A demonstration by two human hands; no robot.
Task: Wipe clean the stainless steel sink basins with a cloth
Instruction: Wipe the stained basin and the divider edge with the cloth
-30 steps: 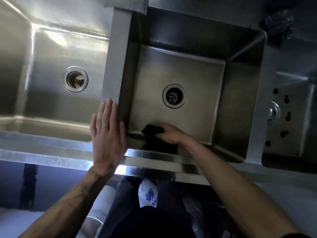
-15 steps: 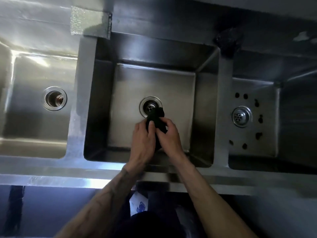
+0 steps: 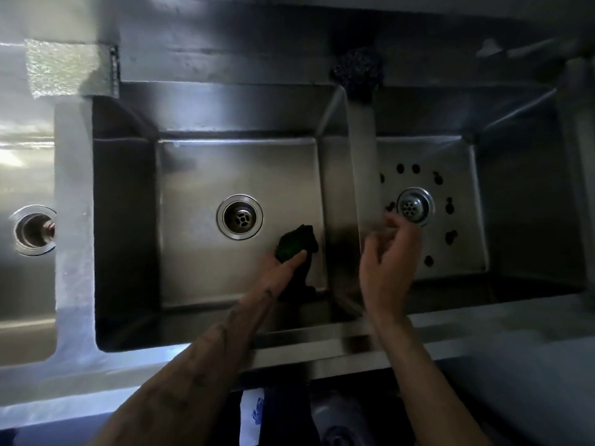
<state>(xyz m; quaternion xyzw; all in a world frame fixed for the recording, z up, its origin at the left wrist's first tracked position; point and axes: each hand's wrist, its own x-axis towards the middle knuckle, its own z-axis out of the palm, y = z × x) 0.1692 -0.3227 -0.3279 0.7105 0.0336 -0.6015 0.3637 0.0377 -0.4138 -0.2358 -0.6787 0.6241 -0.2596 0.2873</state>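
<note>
Three stainless steel basins sit side by side: a left basin (image 3: 29, 284), a middle basin (image 3: 193, 175) and a right basin (image 3: 521, 220). My left hand (image 3: 283, 267) is down in the middle basin near its right wall and grips a dark cloth (image 3: 297, 243), just right of the middle drain (image 3: 240, 217). My right hand (image 3: 386, 262) hovers over the divider (image 3: 360, 149) between middle and right basin. Its fingers are loosely apart and hold nothing. It is motion-blurred.
The right basin floor has several dark spots (image 3: 450, 236) around its strainer drain (image 3: 414, 206). A dark scouring pad (image 3: 357, 72) lies on the back ledge above the divider. A pale sponge (image 3: 69, 69) lies at the back left. The front rim (image 3: 483, 333) runs below.
The cloth has passed from both hands to the left hand alone and moved right of the drain. The right hand let go and swung right over the divider. The view shifted right.
</note>
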